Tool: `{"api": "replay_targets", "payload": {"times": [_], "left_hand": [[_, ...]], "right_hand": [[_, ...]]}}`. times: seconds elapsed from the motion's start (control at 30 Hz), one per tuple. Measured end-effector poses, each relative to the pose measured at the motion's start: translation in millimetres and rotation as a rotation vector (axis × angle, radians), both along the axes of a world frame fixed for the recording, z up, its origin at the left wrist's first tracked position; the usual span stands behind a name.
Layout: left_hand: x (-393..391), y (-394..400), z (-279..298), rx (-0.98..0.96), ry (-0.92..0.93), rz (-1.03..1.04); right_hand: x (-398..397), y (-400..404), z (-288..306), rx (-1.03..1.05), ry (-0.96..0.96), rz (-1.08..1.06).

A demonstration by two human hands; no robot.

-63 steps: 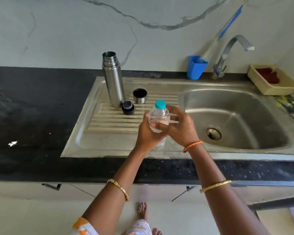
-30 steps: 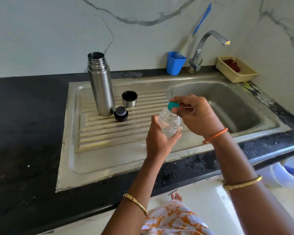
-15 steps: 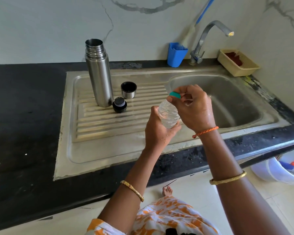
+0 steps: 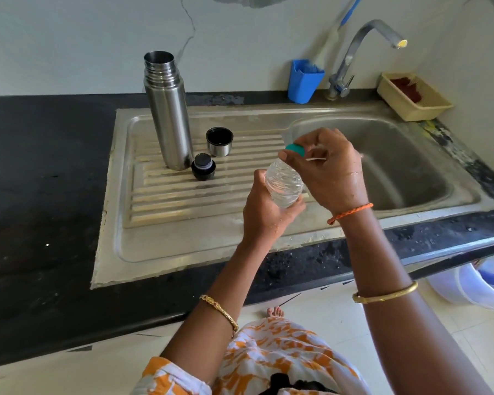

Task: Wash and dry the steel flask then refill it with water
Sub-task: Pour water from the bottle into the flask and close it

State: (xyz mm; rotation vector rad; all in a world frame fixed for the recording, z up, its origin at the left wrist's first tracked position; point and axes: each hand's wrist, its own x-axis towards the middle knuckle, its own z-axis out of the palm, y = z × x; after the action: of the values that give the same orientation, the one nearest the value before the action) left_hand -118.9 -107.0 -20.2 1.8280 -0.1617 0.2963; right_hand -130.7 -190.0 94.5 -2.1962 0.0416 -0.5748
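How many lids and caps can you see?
3. A steel cup lid and a black stopper sit on the drainboard beside the flask; the right hand pinches the teal cap on the bottle.

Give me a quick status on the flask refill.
Left hand grips water bottle; right hand pinches its teal cap. Steel flask upright, open, on drainboard. Nothing in the way.
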Motion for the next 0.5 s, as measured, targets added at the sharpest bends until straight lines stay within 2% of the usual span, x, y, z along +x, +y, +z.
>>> {"api": "replay_targets", "payload": {"times": [0.17, 0.23, 0.3, 0.33, 0.43, 0.5], "left_hand": [[-0.4, 1.1, -0.5, 0.003, -0.016, 0.002], [0.0, 1.0, -0.6, 0.014, -0.030, 0.008], [0.3, 0.5, 0.0, 0.022, -0.036, 0.005], [0.2, 0.3, 0.6, 0.026, -0.033, 0.003], [-0.6, -0.2, 1.0, 0.039, -0.042, 0.003], [-0.8, 0.3, 0.4, 0.050, -0.049, 0.004]], "right_hand": [[-0.9, -10.7, 9.9, 0.005, 0.196, 0.202], [-1.4, -16.2, 14.4, 0.133, 0.279, 0.255], [-0.4, -17.4, 19.0, 0.206, 0.327, 0.206], [0.4, -16.3, 20.3, 0.148, 0.331, 0.152], [2.7, -14.0, 19.8, -0.202, 0.270, 0.038], [3.7, -14.9, 22.0, -0.216, 0.249, 0.054]]}}
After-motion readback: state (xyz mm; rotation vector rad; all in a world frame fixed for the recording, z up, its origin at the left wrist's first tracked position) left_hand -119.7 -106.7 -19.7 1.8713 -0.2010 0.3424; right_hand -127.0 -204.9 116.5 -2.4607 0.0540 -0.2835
